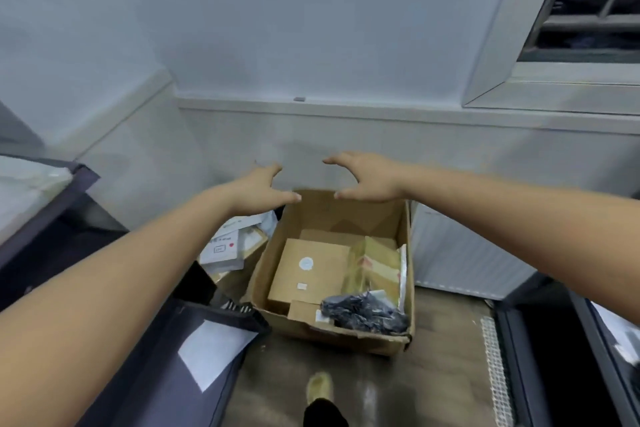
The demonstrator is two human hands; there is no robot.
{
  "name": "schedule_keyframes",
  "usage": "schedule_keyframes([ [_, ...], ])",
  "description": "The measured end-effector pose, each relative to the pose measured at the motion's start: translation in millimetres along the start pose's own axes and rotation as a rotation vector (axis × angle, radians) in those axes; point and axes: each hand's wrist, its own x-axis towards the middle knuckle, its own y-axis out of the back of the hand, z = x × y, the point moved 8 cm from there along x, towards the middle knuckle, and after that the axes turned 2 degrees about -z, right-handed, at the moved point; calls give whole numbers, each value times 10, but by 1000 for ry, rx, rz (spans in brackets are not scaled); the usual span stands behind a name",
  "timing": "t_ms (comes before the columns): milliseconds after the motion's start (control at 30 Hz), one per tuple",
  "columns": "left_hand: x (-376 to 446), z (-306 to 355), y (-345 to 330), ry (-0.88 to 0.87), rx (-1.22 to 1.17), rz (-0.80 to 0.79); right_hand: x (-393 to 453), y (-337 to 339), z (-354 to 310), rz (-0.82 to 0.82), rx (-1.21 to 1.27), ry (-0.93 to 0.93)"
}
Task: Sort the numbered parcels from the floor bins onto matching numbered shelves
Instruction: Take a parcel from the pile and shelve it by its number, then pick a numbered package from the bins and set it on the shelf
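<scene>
An open cardboard bin point(377, 340) stands on the floor against the wall. Inside it lie a brown box parcel point(308, 270) with a round white sticker, a yellowish taped parcel point(375, 262) and a crumpled black bag parcel point(363, 314). Both my arms reach out over the bin. My left hand point(261, 192) hovers above the bin's far left corner, fingers spread, holding nothing. My right hand point(367, 178) hovers above the far rim, fingers spread and slightly bent, also holding nothing. Left of the bin sits a pile of white envelope parcels point(225, 246).
Dark shelf units flank me, one on the left point(166, 357) carrying a white label, another at the right point(554, 340). A white ribbed panel point(457, 260) leans by the wall right of the bin. My foot point(320, 388) is on the brown floor.
</scene>
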Motion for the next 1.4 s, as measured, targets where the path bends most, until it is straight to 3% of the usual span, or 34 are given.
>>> schedule_keyframes([
  [200,920,-173,-333,-48,-12,-86,492,-454,638,-79,123,-165],
  [600,2136,-505,-1742,-23,3,-481,926,-1797,1872,-228,336,-429],
  [1033,2935,-904,-3404,294,-327,-637,1121,-3460,2951,-409,486,-690],
  [1400,3293,-673,-4252,212,-692,-688,1211,-4054,3208,-372,649,-859],
])
